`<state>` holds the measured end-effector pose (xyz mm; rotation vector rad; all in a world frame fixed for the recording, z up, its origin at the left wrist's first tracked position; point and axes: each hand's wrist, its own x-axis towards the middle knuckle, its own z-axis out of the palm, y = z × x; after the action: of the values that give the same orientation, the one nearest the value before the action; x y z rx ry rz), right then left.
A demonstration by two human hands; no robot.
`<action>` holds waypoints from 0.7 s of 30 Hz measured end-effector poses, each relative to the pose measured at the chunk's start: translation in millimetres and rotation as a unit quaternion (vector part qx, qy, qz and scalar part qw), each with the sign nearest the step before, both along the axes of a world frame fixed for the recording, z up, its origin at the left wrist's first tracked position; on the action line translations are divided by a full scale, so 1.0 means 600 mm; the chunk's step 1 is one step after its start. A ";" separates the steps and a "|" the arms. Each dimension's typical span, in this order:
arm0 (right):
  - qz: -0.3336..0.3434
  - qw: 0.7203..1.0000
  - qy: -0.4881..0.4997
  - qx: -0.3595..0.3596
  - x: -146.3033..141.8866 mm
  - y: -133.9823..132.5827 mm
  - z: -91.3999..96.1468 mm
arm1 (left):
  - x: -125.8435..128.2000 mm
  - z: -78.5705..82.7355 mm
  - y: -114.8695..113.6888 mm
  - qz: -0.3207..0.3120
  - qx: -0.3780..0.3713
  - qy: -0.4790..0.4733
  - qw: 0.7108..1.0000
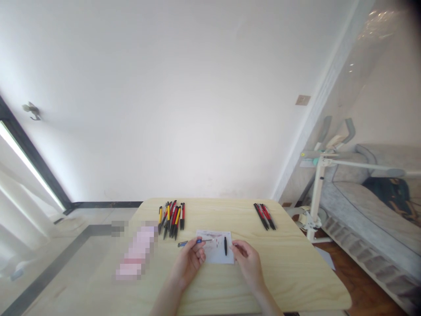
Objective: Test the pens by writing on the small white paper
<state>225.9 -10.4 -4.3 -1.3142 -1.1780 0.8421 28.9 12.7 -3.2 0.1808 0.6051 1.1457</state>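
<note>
My left hand (194, 253) is closed around a blue pen body (187, 242), held level between thumb and fingers. A thin refill-like rod sticks out of its right end, over a white sheet of paper (215, 258). My right hand (246, 259) is pinched at the sheet's right edge; whatever sits between its fingertips is too small to make out. A black pen part (225, 246) lies upright on the paper between both hands. Beside it on the sheet are small dark bits and printed or smudged marks, too fine to tell apart.
A bunch of red, yellow and black pens (174, 219) lies at the back left of the wooden table (296, 272). Several red and black pens (265, 216) lie at the back right. Beyond the table's right side stand a white metal frame (317, 188) and a grey sofa (355, 197).
</note>
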 end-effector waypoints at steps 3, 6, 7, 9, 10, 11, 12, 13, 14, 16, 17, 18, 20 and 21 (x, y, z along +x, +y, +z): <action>-0.014 1.000 0.022 -0.004 0.007 -0.003 -0.005 | 0.000 -0.001 0.000 0.000 -0.002 -0.001 1.000; -0.017 1.000 0.023 -0.008 0.013 -0.003 -0.016 | 0.001 0.000 0.000 0.003 -0.005 0.001 1.000; -0.016 1.000 0.019 -0.009 0.014 -0.003 -0.020 | 0.002 0.001 0.000 0.005 -0.005 0.002 1.000; -0.014 1.000 0.004 -0.011 0.015 -0.002 -0.028 | 0.003 0.002 0.000 0.009 -0.004 0.005 1.000; -0.013 1.000 -0.004 -0.011 0.015 -0.002 -0.031 | 0.003 0.003 0.000 0.011 -0.004 0.006 1.000; -0.013 1.000 -0.012 -0.011 0.015 -0.002 -0.034 | 0.004 0.003 0.000 0.012 -0.003 0.008 1.000; -0.012 1.000 -0.019 -0.010 0.015 -0.002 -0.035 | 0.004 0.004 0.000 0.012 -0.003 0.009 1.000; -0.012 1.000 -0.026 -0.009 0.015 -0.002 -0.036 | 0.004 0.004 0.000 0.012 -0.003 0.010 1.000; -0.012 0.999 -0.031 -0.007 0.015 -0.002 -0.036 | 0.004 0.004 0.000 0.012 -0.003 0.011 1.000; -0.014 0.999 -0.041 -0.004 0.014 -0.003 -0.033 | 0.004 0.003 0.001 0.011 -0.004 0.013 1.000; -0.013 0.999 -0.046 -0.003 0.013 -0.004 -0.031 | 0.005 0.003 0.001 0.011 -0.004 0.013 1.000; -0.011 0.999 -0.050 -0.003 0.012 -0.005 -0.029 | 0.005 0.003 0.001 0.010 -0.004 0.013 1.000; -0.005 0.998 -0.058 -0.006 0.011 -0.006 -0.024 | 0.005 0.004 0.000 0.009 -0.003 0.015 1.000; -0.001 0.998 -0.063 -0.008 0.011 -0.007 -0.022 | 0.006 0.004 0.000 0.008 -0.002 0.016 1.000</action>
<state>232.2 -14.4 -17.7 -1.3976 -1.2690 0.7772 32.4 12.5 -0.8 0.1907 0.6383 1.1593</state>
